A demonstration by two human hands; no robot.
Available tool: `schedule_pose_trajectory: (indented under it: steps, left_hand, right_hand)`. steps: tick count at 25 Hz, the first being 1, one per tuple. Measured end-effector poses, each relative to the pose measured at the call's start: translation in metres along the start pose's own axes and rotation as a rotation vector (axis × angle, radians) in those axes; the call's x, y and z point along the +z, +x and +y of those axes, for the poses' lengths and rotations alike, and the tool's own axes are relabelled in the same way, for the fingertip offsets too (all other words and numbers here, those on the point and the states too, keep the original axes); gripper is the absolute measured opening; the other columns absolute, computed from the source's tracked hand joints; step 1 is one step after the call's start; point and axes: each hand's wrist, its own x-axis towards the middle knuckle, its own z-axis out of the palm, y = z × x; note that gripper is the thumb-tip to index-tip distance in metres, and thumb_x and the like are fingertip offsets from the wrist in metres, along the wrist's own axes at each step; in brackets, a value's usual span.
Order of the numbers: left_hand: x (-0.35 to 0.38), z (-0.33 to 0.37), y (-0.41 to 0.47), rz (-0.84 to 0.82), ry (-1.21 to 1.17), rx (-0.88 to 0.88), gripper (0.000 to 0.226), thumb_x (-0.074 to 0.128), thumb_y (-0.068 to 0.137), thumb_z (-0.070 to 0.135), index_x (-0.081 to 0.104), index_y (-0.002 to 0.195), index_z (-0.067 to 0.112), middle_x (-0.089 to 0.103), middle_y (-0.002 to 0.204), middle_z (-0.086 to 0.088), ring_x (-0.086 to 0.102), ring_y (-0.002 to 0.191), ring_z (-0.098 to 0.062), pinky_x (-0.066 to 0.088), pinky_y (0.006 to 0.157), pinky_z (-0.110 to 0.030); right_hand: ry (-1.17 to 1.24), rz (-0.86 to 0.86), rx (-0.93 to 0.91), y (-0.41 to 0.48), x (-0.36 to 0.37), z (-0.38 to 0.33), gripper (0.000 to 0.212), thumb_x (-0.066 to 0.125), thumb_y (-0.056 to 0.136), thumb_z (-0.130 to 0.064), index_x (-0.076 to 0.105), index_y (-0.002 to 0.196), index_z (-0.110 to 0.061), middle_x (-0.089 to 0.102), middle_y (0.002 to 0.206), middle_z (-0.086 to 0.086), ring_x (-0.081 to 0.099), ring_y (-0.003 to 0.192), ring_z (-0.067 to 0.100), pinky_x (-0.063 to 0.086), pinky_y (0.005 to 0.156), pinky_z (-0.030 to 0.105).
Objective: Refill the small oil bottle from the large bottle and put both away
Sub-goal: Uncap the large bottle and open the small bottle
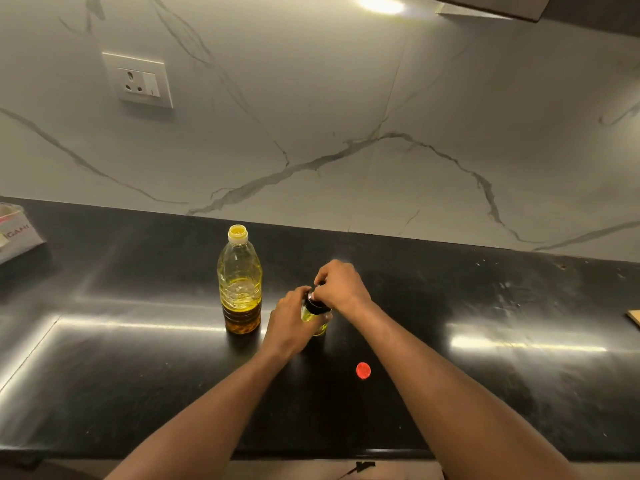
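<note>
The tall clear plastic oil bottle (239, 282) stands upright on the black stone counter (138, 375). Just right of it stands the small glass oil bottle (317, 320), with the left hand (289, 323) round its body and the right hand (341, 289) gripping its dark top (317, 306). The round red cap (363, 370) lies on the counter in front, between the forearms. A white cardboard box (17, 233) sits at the far left. A white wall socket (138, 81) is on the marble wall (346, 98) behind.

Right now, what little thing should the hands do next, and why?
Probably twist the black top tight: the right hand pinches it while the left hand grips the small bottle, which holds yellow oil. The large bottle stands open nearby.
</note>
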Motion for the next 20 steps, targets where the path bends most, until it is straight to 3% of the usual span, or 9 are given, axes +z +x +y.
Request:
schedule_pose_trajectory:
  steps: [5,8,11,15,20]
  left_hand:
    - [-0.003,0.002,0.0,-0.004,0.032,0.007,0.067,0.079,0.082,0.054,0.053,0.138,0.029,0.062,0.128,0.004,0.059,0.12,-0.016,0.053,0.097,-0.039]
    - [-0.008,0.004,0.0,-0.063,0.07,-0.013,0.092,0.078,0.08,0.06,0.036,0.155,0.024,0.05,0.149,-0.004,0.046,0.139,-0.025,0.045,0.111,-0.048]
    - [-0.015,0.013,-0.001,-0.045,0.04,0.029,0.107,0.076,0.08,0.066,0.022,0.162,0.025,0.036,0.159,-0.004,0.035,0.145,-0.025,0.04,0.115,-0.047]
    - [-0.018,0.032,0.001,0.049,0.064,0.183,0.095,0.07,0.083,0.067,0.027,0.159,0.028,0.038,0.154,0.001,0.036,0.137,-0.019,0.037,0.111,-0.042]
    - [0.003,0.051,-0.003,0.063,0.171,0.361,0.08,0.067,0.087,0.061,0.034,0.152,0.03,0.04,0.147,0.004,0.035,0.132,-0.015,0.032,0.107,-0.034]
  right_hand:
    - [-0.032,-0.016,-0.076,-0.006,-0.015,-0.007,0.016,0.073,0.091,-0.011,0.078,0.104,-0.018,0.075,0.104,0.001,0.072,0.094,0.013,0.062,0.083,0.032]
    - [0.027,0.033,-0.115,-0.012,-0.039,-0.002,0.019,0.077,0.086,-0.01,0.078,0.102,-0.019,0.074,0.098,-0.004,0.068,0.086,0.005,0.05,0.07,0.016]
    - [0.172,0.113,-0.103,-0.027,-0.071,0.013,0.022,0.084,0.08,-0.01,0.079,0.097,-0.022,0.069,0.089,-0.011,0.062,0.081,-0.002,0.043,0.066,0.011]
    - [0.583,0.245,0.006,-0.05,-0.099,0.058,0.023,0.088,0.076,-0.006,0.078,0.09,-0.02,0.074,0.089,-0.001,0.073,0.08,0.013,0.06,0.068,0.026]
    - [1.054,0.315,0.292,-0.068,-0.052,0.123,0.027,0.082,0.077,0.01,0.074,0.101,0.001,0.073,0.098,0.023,0.071,0.09,0.03,0.062,0.074,0.036]
